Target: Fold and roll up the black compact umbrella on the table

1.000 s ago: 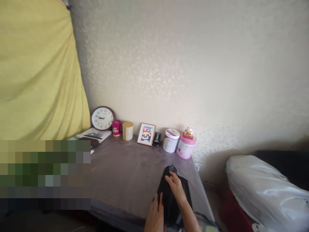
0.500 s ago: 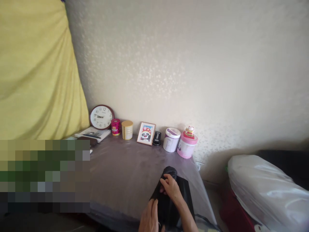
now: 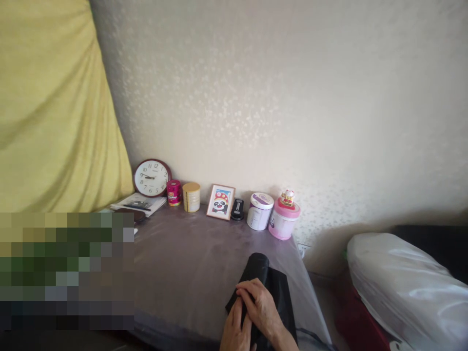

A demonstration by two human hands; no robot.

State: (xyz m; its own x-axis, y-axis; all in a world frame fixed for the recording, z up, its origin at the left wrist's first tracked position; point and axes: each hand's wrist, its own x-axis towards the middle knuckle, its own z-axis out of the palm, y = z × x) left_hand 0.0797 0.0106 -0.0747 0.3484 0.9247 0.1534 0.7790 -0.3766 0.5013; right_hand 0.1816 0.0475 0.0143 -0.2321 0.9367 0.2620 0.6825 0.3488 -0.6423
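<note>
1. The table (image 3: 190, 263), under its grey-purple cover, takes up the near middle of the scene, and I work at its near right corner. I keep the cloth flat on this surface so the cover bears its weight and my fingers only have to guide it.
2. The black garment (image 3: 268, 285) lies at that corner, its far end bunched into a rounded fold that points toward the wall, its near end under my hands. I judge that folding goes best if I smooth each layer before turning the next, and keep the edge away from the table's right side, where it could slide off.
3. My right hand (image 3: 261, 307) lies across the cloth, fingers curled and pinching a fold at the left edge. I keep this grip light, since dark, slippery fabric bunches if squeezed.
4. My left hand (image 3: 236, 331) comes up from the near edge, fingers together, touching the right hand's fingers and pressing the same fold. Whether it truly grips the cloth I cannot tell.
5. The pink tub (image 3: 283, 222), white tub (image 3: 259, 211), panda picture (image 3: 221, 202) and clock (image 3: 151, 177) stand along the far wall, well apart from my work.
</note>
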